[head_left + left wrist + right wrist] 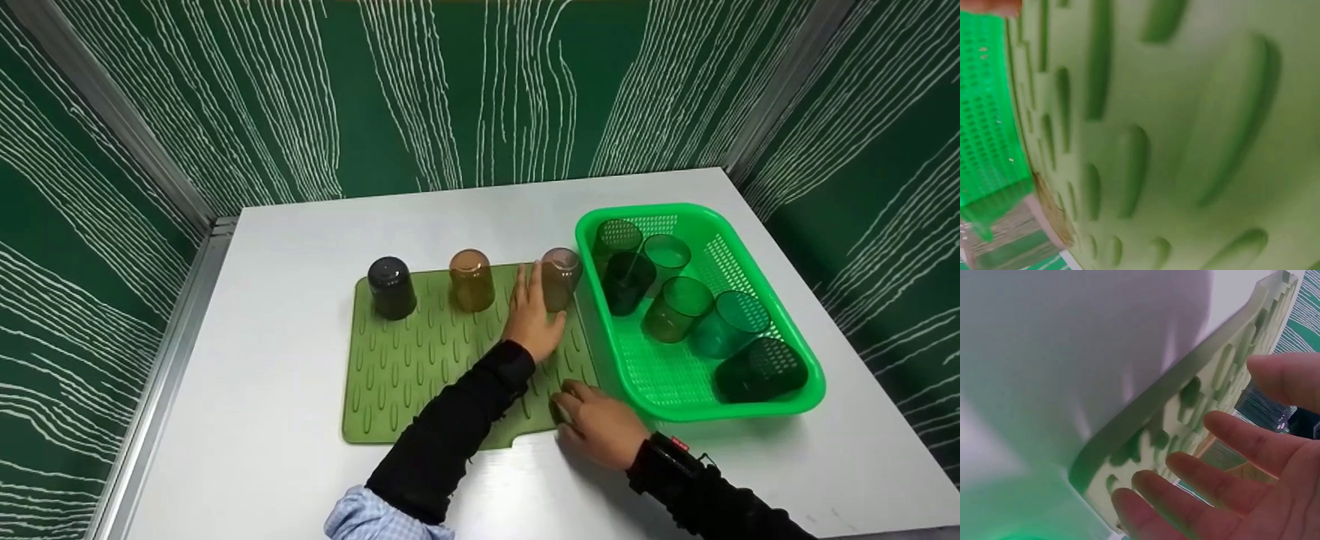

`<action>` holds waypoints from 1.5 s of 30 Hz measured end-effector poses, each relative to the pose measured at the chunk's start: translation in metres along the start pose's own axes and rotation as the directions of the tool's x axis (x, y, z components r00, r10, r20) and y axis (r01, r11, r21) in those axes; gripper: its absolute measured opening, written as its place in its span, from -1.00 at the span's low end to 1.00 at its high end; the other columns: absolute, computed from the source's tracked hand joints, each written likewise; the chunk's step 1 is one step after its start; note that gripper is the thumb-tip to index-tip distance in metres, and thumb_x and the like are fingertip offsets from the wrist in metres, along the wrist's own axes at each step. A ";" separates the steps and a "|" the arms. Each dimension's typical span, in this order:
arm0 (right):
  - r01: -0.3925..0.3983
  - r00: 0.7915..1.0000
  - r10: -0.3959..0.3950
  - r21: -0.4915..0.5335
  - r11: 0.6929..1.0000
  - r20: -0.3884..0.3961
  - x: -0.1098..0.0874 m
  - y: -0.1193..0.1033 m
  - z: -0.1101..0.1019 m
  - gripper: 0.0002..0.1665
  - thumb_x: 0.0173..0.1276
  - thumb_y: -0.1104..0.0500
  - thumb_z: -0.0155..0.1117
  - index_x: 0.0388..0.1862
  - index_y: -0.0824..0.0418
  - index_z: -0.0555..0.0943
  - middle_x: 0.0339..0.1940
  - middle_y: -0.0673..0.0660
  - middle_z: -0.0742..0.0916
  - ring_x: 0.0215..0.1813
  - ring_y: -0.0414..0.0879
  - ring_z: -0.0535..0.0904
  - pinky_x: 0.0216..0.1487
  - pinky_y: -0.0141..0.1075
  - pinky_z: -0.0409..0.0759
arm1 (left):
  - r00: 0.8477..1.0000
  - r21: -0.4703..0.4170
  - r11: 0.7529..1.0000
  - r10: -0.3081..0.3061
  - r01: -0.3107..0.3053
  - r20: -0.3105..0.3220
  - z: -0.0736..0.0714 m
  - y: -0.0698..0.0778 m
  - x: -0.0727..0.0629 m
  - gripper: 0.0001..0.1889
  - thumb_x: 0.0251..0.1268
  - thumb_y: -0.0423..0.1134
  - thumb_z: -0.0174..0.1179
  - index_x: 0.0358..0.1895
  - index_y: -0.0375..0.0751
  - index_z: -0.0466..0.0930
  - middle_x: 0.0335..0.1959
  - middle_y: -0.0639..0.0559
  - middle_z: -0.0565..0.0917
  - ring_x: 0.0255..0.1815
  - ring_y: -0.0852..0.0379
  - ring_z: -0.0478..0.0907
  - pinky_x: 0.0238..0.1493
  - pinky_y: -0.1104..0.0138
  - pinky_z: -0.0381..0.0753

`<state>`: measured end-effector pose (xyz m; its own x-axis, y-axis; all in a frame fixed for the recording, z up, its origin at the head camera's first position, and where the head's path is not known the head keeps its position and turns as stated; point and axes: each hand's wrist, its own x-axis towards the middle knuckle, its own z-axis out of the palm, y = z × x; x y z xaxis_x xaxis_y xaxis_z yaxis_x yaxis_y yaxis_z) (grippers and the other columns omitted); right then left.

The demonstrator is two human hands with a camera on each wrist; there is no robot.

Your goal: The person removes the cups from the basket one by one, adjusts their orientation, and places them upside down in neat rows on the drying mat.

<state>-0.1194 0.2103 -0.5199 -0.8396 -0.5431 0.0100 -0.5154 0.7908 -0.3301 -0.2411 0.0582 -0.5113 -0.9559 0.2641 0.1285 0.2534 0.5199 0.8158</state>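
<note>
Left hand: stretched out over the mat, released, with fingers straight and thumb apart; just left of the pinkish glass, touching or not hard to tell.
Right hand: low at the mat's near right corner, released, with fingers loosely bent and spread in the right wrist view.
Pinkish glass: upside down on the mat's far right corner, beside the left hand and well beyond the right.
Amber glass: upside down on the mat, left of the left hand.
Dark glass: upside down too, farther left of the left hand.
Green basket: to the right of the left hand, beyond the right hand and near it.
Glasses in basket: six, in olive, green, teal and dark tints; at the near end, a dark one tipped over, closest to the right hand.
Desk: white, beneath mat and basket, under both hands.
Sleeves: black at both wrists, with pale blue check farther up behind the left hand.
</note>
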 end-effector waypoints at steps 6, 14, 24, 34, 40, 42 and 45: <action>0.004 0.997 -0.003 0.005 1.000 -0.073 0.002 -0.009 -0.015 -0.57 0.49 0.20 0.48 0.26 0.34 0.69 0.29 0.45 0.72 0.26 0.39 0.71 0.20 0.24 0.73 | 0.999 -0.102 0.994 0.042 -0.042 -0.010 -0.008 0.000 -0.010 -0.22 0.75 -0.23 0.13 0.78 -0.31 -0.08 0.78 -0.36 0.02 0.80 -0.27 0.07 0.75 0.03 0.23; 0.012 0.981 -0.015 -0.015 1.000 -0.194 -0.002 -0.016 -0.049 -0.55 0.48 0.19 0.51 0.27 0.34 0.70 0.30 0.42 0.73 0.29 0.34 0.71 0.21 0.21 0.73 | 0.998 -0.243 0.970 0.013 0.001 0.056 -0.006 0.001 -0.031 -0.27 0.77 -0.18 0.11 0.76 -0.30 -0.02 0.75 -0.36 0.12 0.77 -0.29 0.14 0.73 -0.04 0.26; -0.067 0.933 0.066 0.009 0.998 -0.355 0.002 0.008 -0.090 -0.59 0.49 0.25 0.50 0.25 0.36 0.70 0.32 0.45 0.71 0.30 0.39 0.68 0.17 0.24 0.73 | 0.962 -0.392 0.902 -0.079 0.180 0.260 0.026 0.020 -0.052 -0.25 0.77 -0.12 0.08 0.75 -0.38 -0.02 0.75 -0.35 0.16 0.73 -0.33 0.21 0.63 0.03 0.45; -0.151 0.910 0.171 0.083 0.985 -0.377 0.023 0.036 -0.111 -0.42 0.55 0.25 0.42 0.45 0.46 0.55 0.40 0.53 0.63 0.38 0.47 0.59 0.30 0.33 0.61 | 0.930 -0.388 0.869 -0.188 0.307 0.315 0.059 0.048 -0.065 -0.10 0.57 -0.01 0.30 0.75 -0.27 0.05 0.72 -0.18 0.29 0.74 -0.09 0.26 0.67 0.11 0.39; -0.179 0.907 0.196 0.080 0.981 -0.372 0.035 0.053 -0.114 -0.38 0.62 0.24 0.35 0.54 0.46 0.47 0.44 0.56 0.57 0.41 0.49 0.53 0.36 0.33 0.55 | 0.925 -0.435 0.838 -0.193 0.329 0.328 0.066 0.053 -0.066 -0.15 0.57 -0.12 0.26 0.76 -0.25 0.06 0.71 -0.16 0.31 0.73 -0.08 0.29 0.65 0.16 0.40; -0.191 0.904 0.205 0.076 0.979 -0.375 0.040 0.060 -0.115 -0.37 0.63 0.23 0.33 0.55 0.46 0.45 0.46 0.57 0.56 0.43 0.50 0.52 0.37 0.33 0.54 | 0.921 -0.462 0.818 -0.198 0.344 0.336 0.067 0.054 -0.066 -0.16 0.60 -0.16 0.25 0.76 -0.26 0.04 0.73 -0.17 0.29 0.74 -0.10 0.25 0.68 0.14 0.37; -0.208 0.900 0.220 0.074 0.975 -0.377 0.047 0.070 -0.117 -0.37 0.64 0.22 0.31 0.55 0.47 0.45 0.46 0.58 0.54 0.42 0.52 0.50 0.35 0.36 0.52 | 0.919 -0.501 0.789 -0.195 0.355 0.343 0.069 0.054 -0.067 -0.18 0.64 -0.22 0.23 0.76 -0.32 0.02 0.74 -0.22 0.25 0.77 -0.14 0.21 0.69 0.10 0.35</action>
<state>-0.2148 0.2735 -0.4318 -0.9335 -0.2077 0.2922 -0.3154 0.8634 -0.3939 -0.1533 0.1243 -0.5144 -0.8766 0.4200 -0.2348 -0.2137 0.0974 0.9720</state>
